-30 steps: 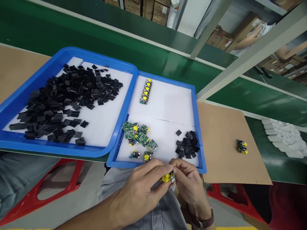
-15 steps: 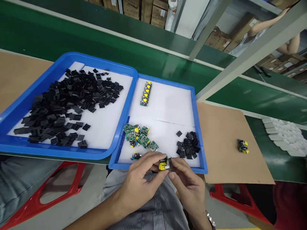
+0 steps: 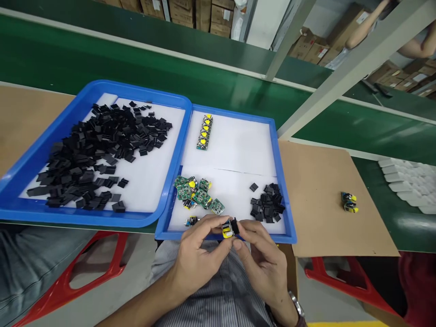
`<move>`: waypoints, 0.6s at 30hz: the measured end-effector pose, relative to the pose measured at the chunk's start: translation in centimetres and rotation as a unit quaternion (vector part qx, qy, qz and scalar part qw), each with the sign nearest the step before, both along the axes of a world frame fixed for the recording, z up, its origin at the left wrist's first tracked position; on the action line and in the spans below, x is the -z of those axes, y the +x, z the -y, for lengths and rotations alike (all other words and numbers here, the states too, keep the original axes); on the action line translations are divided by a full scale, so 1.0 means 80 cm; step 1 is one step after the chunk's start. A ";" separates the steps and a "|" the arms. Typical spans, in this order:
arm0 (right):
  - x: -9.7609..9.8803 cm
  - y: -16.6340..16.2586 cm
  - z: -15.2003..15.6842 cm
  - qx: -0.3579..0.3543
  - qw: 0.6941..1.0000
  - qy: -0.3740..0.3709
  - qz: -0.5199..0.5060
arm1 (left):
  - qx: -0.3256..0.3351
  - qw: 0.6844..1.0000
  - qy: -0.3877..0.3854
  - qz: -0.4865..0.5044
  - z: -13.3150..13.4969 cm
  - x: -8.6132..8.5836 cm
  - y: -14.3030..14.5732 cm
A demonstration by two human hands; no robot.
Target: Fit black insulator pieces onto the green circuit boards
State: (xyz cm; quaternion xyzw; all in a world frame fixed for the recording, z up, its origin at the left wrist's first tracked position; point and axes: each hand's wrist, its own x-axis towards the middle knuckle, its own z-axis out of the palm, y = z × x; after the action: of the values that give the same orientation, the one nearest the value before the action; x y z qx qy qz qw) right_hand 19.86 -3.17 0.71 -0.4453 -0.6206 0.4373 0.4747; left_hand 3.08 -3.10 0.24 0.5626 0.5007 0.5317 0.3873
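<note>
My left hand [image 3: 201,256] pinches a small circuit board [image 3: 227,231] with a yellow component, just over the front edge of the smaller blue tray [image 3: 289,218]. Closed on a thin black piece [image 3: 234,225], my right hand [image 3: 261,260] presses it against the board's right side. Whether the piece is fastened there I cannot tell. Behind my left hand lies a heap of green circuit boards [image 3: 201,198]. A small pile of black pieces [image 3: 267,204] is near my right hand. Farther back in the tray stands a row of boards with yellow parts [image 3: 205,131].
A larger blue tray [image 3: 185,122] on the left holds many black pieces [image 3: 98,145]. To the right, boards with yellow parts [image 3: 349,202] sit on a cardboard sheet [image 3: 316,195]. Stacked white trays [image 3: 408,184] lie farther right. A grey post [image 3: 340,72] slants behind the bench.
The black piece now shows more fully along the board's right side, and the right fingers have shifted slightly left. The view has moved a little; the rest looks the same.
</note>
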 end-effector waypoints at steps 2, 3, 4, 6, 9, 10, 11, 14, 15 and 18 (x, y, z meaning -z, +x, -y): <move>-0.001 0.000 -0.003 -0.003 1.000 -0.008 0.003 | -0.011 1.000 -0.002 0.009 0.000 0.000 0.001; -0.001 0.001 -0.003 -0.001 1.000 -0.010 0.004 | -0.014 1.000 -0.003 0.010 0.000 -0.001 0.001; -0.001 0.002 -0.003 0.003 1.000 -0.007 0.006 | -0.014 1.000 -0.003 0.009 0.000 -0.002 0.001; 0.002 0.003 -0.001 0.015 1.000 0.017 0.012 | -0.008 1.000 0.002 0.000 -0.001 -0.005 0.001; 0.007 0.003 0.003 0.028 0.997 0.057 0.036 | 0.004 0.999 0.031 -0.005 -0.004 -0.007 0.000; 0.008 0.003 0.005 0.028 0.997 0.064 0.044 | 0.007 0.999 0.042 -0.002 -0.005 -0.006 0.000; 0.009 0.003 0.006 0.027 0.996 0.067 0.050 | 0.010 0.999 0.051 0.002 -0.006 -0.005 -0.001; 0.010 0.002 0.006 0.021 0.996 0.061 0.056 | 0.016 0.998 0.061 0.006 -0.006 -0.001 -0.001; 0.009 0.002 0.006 0.020 0.997 0.057 0.056 | 0.018 0.998 0.063 0.005 -0.006 0.001 -0.001; 0.008 0.003 0.004 0.010 0.997 0.050 0.060 | 0.024 0.997 0.071 -0.003 -0.006 0.006 -0.003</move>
State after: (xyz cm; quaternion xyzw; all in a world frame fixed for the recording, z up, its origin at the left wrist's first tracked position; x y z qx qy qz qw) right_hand 20.07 -3.46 0.08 -0.4530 -0.6642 0.3737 0.4627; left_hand 2.87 -2.59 -0.21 0.6026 0.4491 0.5545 0.3574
